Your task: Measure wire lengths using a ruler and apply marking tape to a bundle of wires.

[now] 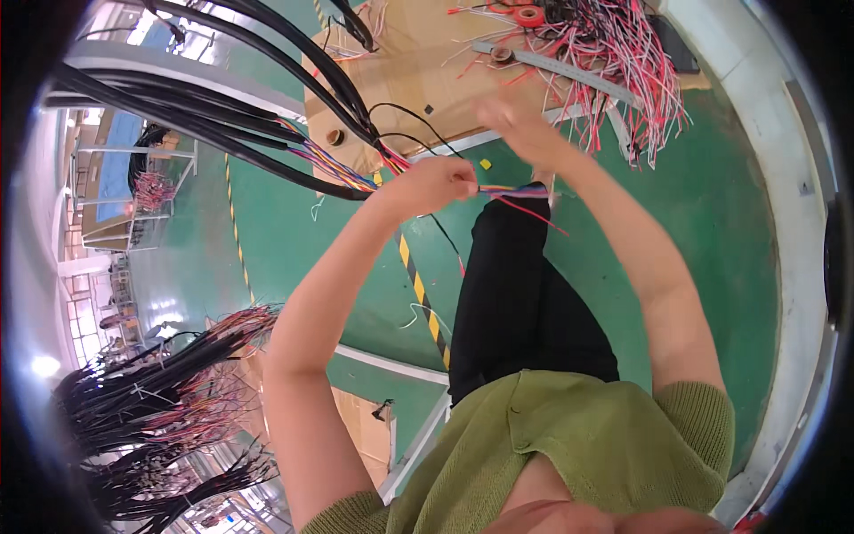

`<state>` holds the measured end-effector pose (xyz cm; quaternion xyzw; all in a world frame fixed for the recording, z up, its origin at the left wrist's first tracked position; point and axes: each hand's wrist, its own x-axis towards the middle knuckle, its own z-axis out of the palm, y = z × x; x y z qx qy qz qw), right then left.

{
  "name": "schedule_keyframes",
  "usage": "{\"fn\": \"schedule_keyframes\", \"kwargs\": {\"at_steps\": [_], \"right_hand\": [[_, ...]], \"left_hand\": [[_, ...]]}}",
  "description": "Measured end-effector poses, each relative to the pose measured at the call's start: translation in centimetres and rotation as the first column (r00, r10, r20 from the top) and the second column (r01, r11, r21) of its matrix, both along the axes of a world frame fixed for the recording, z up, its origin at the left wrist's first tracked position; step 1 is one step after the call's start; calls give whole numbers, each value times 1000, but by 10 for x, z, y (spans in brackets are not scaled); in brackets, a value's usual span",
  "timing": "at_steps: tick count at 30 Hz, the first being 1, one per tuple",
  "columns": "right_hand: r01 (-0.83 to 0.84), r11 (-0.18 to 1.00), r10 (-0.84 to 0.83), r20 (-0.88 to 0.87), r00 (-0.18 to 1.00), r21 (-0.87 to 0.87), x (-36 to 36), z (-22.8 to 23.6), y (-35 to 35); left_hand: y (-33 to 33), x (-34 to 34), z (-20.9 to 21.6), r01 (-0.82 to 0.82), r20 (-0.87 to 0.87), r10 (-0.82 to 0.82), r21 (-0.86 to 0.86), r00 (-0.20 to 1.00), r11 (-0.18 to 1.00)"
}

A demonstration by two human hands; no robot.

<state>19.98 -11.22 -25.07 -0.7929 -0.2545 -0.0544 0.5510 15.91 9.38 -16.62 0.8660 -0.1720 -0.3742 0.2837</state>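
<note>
My left hand (436, 185) is closed around a bundle of thin coloured wires (511, 190). The wire ends stick out to its right over my black-trousered leg, and one red wire (538, 216) hangs apart from the rest. Thick black-sheathed cables (329, 76) come in from the upper left, with coloured wires emerging from their ends beside that hand. My right hand (516, 125) is raised beyond the wire ends, near the table edge. Motion smears its fingers, so whether it holds anything is unclear.
A wooden-topped table (409, 76) stands ahead, bearing a brown tape roll (334, 138), a red tape roll (529, 16), a metal ruler (578, 76) and a heap of red and white wires (614, 44). More cable bundles (169, 392) lie at lower left. Striped tape (418, 289) crosses the green floor.
</note>
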Motion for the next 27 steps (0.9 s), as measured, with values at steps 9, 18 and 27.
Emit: {"fn": "schedule_keyframes", "kwargs": {"at_steps": [9,18,27], "right_hand": [[-40,988,110,-493,863,150,-124,-22,-18],[47,955,-83,-111,990,-294,-50,-27,-62],[412,571,-203,364,909,-710,102,-39,-146]], "left_hand": [[-33,-129,-56,-562,218,719,-491,660,665],[-55,-98,-97,-573,-616,709,-735,342,-362],[-70,-94,-84,-528,-413,724,-845,553,-79]]}}
